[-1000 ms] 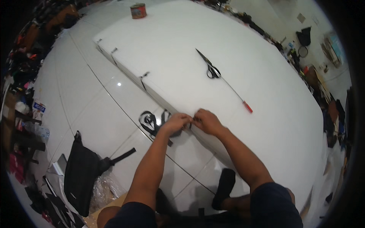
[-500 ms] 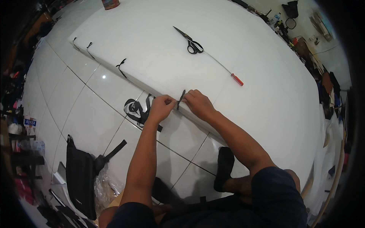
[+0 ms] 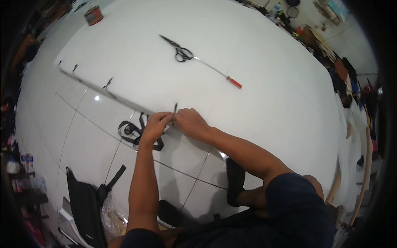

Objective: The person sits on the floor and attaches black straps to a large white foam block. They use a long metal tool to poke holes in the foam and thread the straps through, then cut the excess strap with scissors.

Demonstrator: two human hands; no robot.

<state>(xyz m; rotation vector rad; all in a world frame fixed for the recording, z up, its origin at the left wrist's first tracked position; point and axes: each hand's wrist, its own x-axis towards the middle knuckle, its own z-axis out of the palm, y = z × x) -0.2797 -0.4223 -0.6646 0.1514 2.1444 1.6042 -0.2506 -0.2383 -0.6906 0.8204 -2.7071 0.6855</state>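
Note:
A large white foam-like slab [image 3: 264,120] lies before me. At its near edge my left hand [image 3: 155,128] and my right hand [image 3: 191,123] meet, fingers pinched around a thin black strap [image 3: 175,108]. Only the strap's upper end sticks up between them; the rest is hidden by my fingers. Further left along the same edge, similar black straps are tied, the closest being a knotted strap [image 3: 108,84]. On the slab's top lie black-handled scissors [image 3: 182,53], touching or nearly touching the shaft of a long screwdriver with a red handle [image 3: 234,82].
Loose black webbing [image 3: 131,131] lies on the tiled floor [image 3: 97,128] beside my left hand. A black bag [image 3: 86,206] and crumpled clear plastic [image 3: 111,217] are at the lower left. A reddish can [image 3: 93,15] stands at the slab's far left. Clutter lines the right wall.
My hands have come closer together over the strap, covering more of it. The whole view has shifted, so the slab, scissors and screwdriver appear further left.

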